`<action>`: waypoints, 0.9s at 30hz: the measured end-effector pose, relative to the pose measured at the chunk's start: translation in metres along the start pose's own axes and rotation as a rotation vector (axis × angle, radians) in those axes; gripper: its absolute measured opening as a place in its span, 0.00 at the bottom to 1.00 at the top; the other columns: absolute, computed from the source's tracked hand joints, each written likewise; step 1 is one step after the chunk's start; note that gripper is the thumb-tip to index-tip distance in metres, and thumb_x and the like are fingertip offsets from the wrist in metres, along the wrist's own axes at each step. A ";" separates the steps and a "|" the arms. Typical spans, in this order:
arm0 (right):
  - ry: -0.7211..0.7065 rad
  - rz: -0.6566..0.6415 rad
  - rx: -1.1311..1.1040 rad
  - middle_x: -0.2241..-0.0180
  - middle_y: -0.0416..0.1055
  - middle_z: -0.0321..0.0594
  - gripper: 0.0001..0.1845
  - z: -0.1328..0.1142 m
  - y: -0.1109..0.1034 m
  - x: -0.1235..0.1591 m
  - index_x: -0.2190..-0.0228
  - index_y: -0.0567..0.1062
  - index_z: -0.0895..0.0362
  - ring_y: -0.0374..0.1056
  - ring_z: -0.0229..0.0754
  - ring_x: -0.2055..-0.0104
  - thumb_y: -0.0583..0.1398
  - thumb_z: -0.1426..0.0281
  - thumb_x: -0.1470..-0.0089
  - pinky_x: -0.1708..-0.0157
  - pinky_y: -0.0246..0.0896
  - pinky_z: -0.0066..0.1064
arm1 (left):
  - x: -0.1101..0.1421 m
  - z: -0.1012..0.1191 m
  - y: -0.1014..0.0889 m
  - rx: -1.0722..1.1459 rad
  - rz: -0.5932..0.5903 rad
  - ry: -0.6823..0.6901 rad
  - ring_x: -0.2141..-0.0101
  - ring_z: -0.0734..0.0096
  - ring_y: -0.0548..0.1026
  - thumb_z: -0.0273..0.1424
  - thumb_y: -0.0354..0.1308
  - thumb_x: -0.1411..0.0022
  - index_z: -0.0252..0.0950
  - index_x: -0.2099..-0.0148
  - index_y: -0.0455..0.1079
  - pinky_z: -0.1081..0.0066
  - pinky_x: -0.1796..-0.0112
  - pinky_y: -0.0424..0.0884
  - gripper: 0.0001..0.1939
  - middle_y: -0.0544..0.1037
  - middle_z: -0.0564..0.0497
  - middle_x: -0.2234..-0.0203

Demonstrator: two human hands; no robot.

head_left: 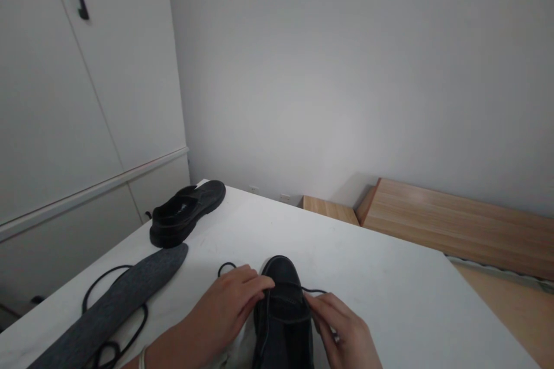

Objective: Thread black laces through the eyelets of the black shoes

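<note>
A black shoe (283, 311) stands on the white table (389, 282) at the bottom centre, toe pointing away from me. My left hand (231, 305) rests against its left side, fingers curled and pinching at the black lace (225, 267) near the toe. On the shoe's right side my right hand (341, 328) pinches the other lace end (314, 290). Both hands are closed on the lace.
A second black shoe (187, 213) sits at the table's far left corner. A grey insole (116, 302) and another loose black lace (110, 328) lie at the left. Wooden furniture (454, 225) stands behind the table, white cabinets (64, 115) to the left.
</note>
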State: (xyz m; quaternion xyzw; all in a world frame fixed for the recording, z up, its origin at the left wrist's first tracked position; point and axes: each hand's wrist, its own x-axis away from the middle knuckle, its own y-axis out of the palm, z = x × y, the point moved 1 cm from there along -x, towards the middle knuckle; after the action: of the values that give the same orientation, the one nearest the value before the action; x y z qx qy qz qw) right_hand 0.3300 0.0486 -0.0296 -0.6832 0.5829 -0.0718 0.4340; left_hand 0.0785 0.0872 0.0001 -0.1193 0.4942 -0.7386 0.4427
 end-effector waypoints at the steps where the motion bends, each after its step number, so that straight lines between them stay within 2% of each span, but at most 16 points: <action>1: 0.024 0.017 -0.032 0.59 0.80 0.45 0.18 -0.002 0.001 0.000 0.49 0.78 0.50 0.77 0.44 0.57 0.53 0.72 0.33 0.57 0.73 0.29 | -0.002 0.004 -0.003 0.002 -0.029 -0.033 0.58 0.61 0.78 0.21 0.51 0.28 0.39 0.46 0.73 0.65 0.57 0.72 0.15 0.80 0.48 0.60; 2: 0.054 0.035 -0.053 0.58 0.81 0.46 0.18 -0.006 0.001 -0.001 0.49 0.78 0.51 0.78 0.45 0.58 0.52 0.70 0.32 0.58 0.73 0.30 | -0.004 0.009 -0.006 -0.004 -0.063 -0.066 0.58 0.62 0.78 0.22 0.51 0.28 0.41 0.46 0.74 0.66 0.56 0.72 0.15 0.81 0.49 0.60; 4: 0.130 0.042 -0.056 0.58 0.82 0.48 0.20 -0.017 -0.001 -0.006 0.49 0.79 0.53 0.78 0.46 0.62 0.50 0.64 0.31 0.62 0.73 0.30 | -0.009 0.020 -0.015 -0.049 -0.130 -0.119 0.62 0.63 0.80 0.29 0.52 0.26 0.42 0.53 0.78 0.66 0.58 0.74 0.12 0.82 0.51 0.64; 7: 0.239 -0.061 -0.011 0.64 0.83 0.48 0.24 -0.042 -0.011 -0.023 0.54 0.81 0.56 0.78 0.47 0.67 0.49 0.59 0.31 0.68 0.71 0.30 | -0.021 0.034 -0.028 -0.143 -0.187 -0.131 0.65 0.56 0.81 0.37 0.56 0.29 0.37 0.62 0.79 0.62 0.61 0.75 0.14 0.83 0.47 0.68; 9: 0.294 -0.174 0.069 0.69 0.82 0.44 0.22 -0.059 -0.018 -0.036 0.59 0.82 0.57 0.78 0.46 0.69 0.51 0.61 0.31 0.68 0.69 0.30 | -0.031 0.042 -0.035 -0.211 -0.235 -0.106 0.62 0.48 0.81 0.35 0.61 0.33 0.33 0.63 0.80 0.58 0.60 0.76 0.11 0.83 0.41 0.67; 10: 0.306 -0.238 0.144 0.68 0.82 0.44 0.19 -0.066 -0.022 -0.041 0.60 0.82 0.56 0.78 0.46 0.68 0.53 0.65 0.33 0.67 0.69 0.30 | -0.036 0.044 -0.037 -0.241 -0.266 -0.086 0.61 0.45 0.81 0.32 0.62 0.35 0.31 0.63 0.80 0.57 0.60 0.76 0.09 0.83 0.39 0.67; 12: 0.312 -0.374 0.314 0.64 0.82 0.45 0.12 -0.077 -0.026 -0.049 0.60 0.82 0.56 0.79 0.47 0.64 0.57 0.72 0.39 0.65 0.69 0.31 | -0.044 0.049 -0.038 -0.294 -0.334 -0.044 0.63 0.44 0.82 0.26 0.65 0.41 0.30 0.65 0.80 0.58 0.61 0.77 0.04 0.83 0.36 0.68; 15: 0.309 -0.472 0.450 0.61 0.81 0.49 0.14 -0.086 -0.026 -0.055 0.59 0.82 0.58 0.79 0.52 0.58 0.60 0.78 0.45 0.59 0.71 0.36 | -0.049 0.054 -0.035 -0.359 -0.383 -0.012 0.65 0.46 0.83 0.20 0.64 0.45 0.30 0.66 0.79 0.60 0.64 0.78 0.04 0.84 0.36 0.68; 17: 0.319 -0.485 0.500 0.59 0.81 0.53 0.17 -0.091 -0.020 -0.057 0.58 0.81 0.61 0.79 0.56 0.57 0.58 0.83 0.46 0.57 0.71 0.40 | -0.048 0.055 -0.030 -0.383 -0.379 0.002 0.63 0.47 0.83 0.19 0.61 0.44 0.30 0.63 0.79 0.61 0.62 0.77 0.07 0.84 0.37 0.66; 20: 0.352 -0.486 0.587 0.58 0.80 0.58 0.24 -0.097 -0.009 -0.061 0.56 0.80 0.65 0.79 0.59 0.58 0.52 0.90 0.47 0.59 0.72 0.43 | -0.043 0.053 -0.023 -0.389 -0.360 -0.001 0.61 0.50 0.82 0.19 0.57 0.39 0.31 0.59 0.78 0.61 0.58 0.76 0.10 0.83 0.38 0.64; 23: 0.379 -0.438 0.636 0.60 0.80 0.59 0.28 -0.102 -0.001 -0.062 0.54 0.80 0.64 0.80 0.59 0.60 0.48 0.92 0.47 0.63 0.73 0.44 | -0.042 0.052 -0.019 -0.384 -0.348 -0.049 0.63 0.50 0.82 0.19 0.56 0.38 0.31 0.61 0.78 0.61 0.59 0.76 0.10 0.83 0.39 0.66; 27: 0.356 -0.311 0.620 0.60 0.79 0.56 0.22 -0.100 -0.001 -0.059 0.58 0.81 0.62 0.78 0.59 0.59 0.51 0.89 0.42 0.63 0.73 0.44 | -0.044 0.057 -0.027 -0.335 -0.285 -0.094 0.64 0.47 0.82 0.20 0.57 0.39 0.30 0.62 0.79 0.57 0.62 0.76 0.09 0.83 0.37 0.66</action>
State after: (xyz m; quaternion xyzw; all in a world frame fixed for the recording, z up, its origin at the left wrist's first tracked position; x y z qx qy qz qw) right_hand 0.2518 0.0481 0.0568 -0.5766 0.4892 -0.4269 0.4959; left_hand 0.1242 0.0884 0.0616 -0.2941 0.5670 -0.6949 0.3303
